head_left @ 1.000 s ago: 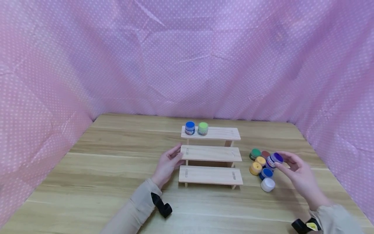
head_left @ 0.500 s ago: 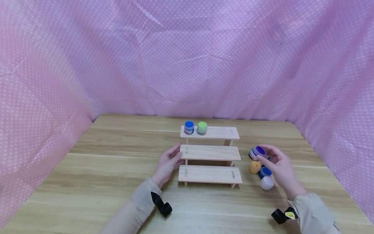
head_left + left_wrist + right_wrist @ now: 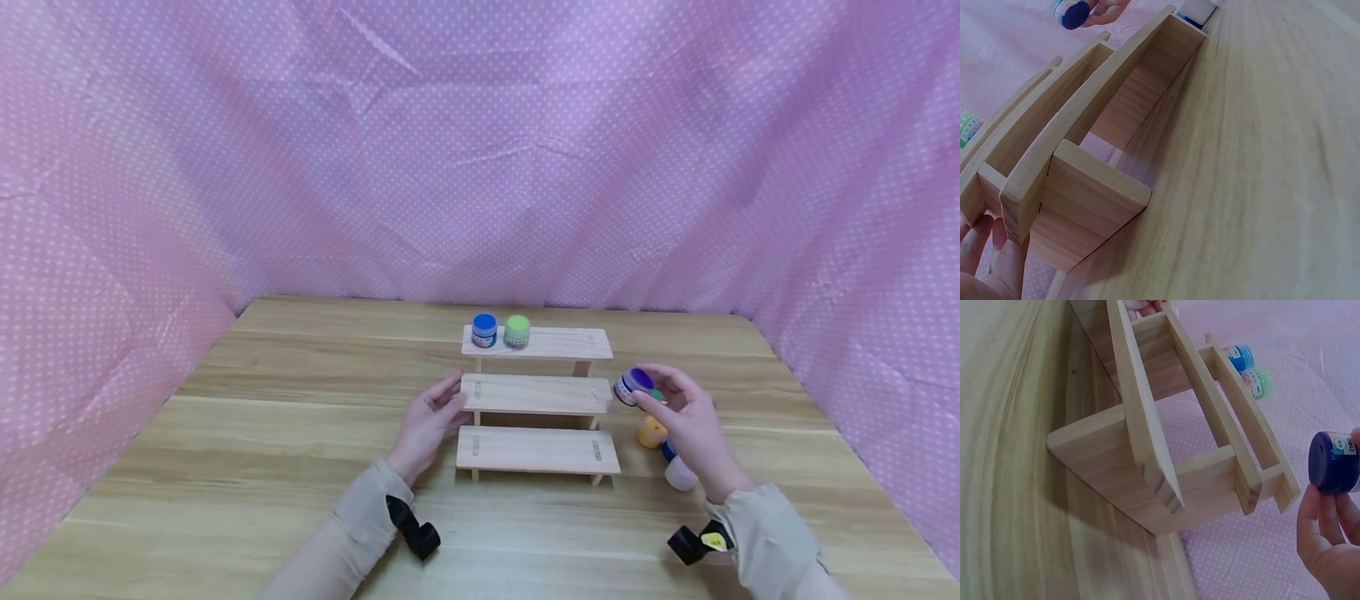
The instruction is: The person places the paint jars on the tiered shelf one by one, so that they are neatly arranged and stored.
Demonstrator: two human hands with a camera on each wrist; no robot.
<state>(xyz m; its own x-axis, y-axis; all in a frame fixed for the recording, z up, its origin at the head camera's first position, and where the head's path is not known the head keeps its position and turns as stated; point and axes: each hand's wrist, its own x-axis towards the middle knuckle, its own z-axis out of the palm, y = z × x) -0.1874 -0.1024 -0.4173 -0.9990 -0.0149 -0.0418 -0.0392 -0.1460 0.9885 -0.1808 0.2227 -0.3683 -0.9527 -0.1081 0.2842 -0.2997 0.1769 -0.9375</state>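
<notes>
A three-tier wooden display stand (image 3: 536, 450) stands on the table. My left hand (image 3: 426, 427) grips its left end by the middle tier; in the left wrist view the fingertips (image 3: 999, 240) touch the wood there. My right hand (image 3: 690, 421) pinches a small purple paint jar (image 3: 633, 386) between thumb and fingers, in the air just off the right end of the middle tier. In the right wrist view the jar (image 3: 1334, 461) is tilted, its label partly covered by the hand. A blue paint jar (image 3: 484, 331) and a light green paint jar (image 3: 517, 332) sit on the top tier's left.
Several more paint jars stand right of the stand, partly hidden behind my right hand: a yellow-orange one (image 3: 651, 432), a white one (image 3: 680, 473) and a green one (image 3: 657, 395). Pink dotted cloth (image 3: 480, 167) hangs around the table (image 3: 300, 400).
My right hand has carried the purple jar leftward, from above the group of jars to beside the stand's middle tier. My left hand has stayed at the stand's left end.
</notes>
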